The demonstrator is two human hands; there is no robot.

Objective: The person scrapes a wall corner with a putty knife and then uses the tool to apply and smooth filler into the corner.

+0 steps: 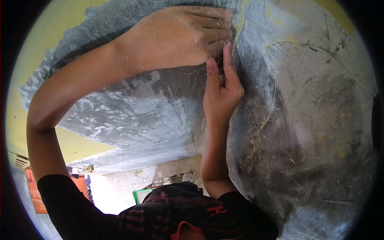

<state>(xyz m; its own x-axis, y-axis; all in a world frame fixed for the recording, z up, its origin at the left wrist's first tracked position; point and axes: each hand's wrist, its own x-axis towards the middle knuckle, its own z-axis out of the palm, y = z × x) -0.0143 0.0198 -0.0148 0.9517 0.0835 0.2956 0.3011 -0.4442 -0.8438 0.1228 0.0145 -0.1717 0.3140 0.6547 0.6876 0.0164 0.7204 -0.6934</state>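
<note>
My left hand (184, 36) reaches across the upper middle with its back to the camera. Its fingers lie close together against the grey, scraped wall (136, 112), curving at the tips; its palm side is hidden. Pale specks cover the skin. Just below its fingertips, my right hand (224, 88) points upward, thumb and forefinger raised on either side of a narrow dark gap and touching or nearly touching the left hand. Whatever the two hands hold at the wall is too hidden to name.
Another grey wall face (312, 116) with cracks and yellow flecks meets the first at a corner. Yellow paint (84, 144) borders the scraped area. Below are my dark shirt (168, 212), pale shoes (187, 177), a green-edged object (141, 195) and an orange-brown panel (35, 192).
</note>
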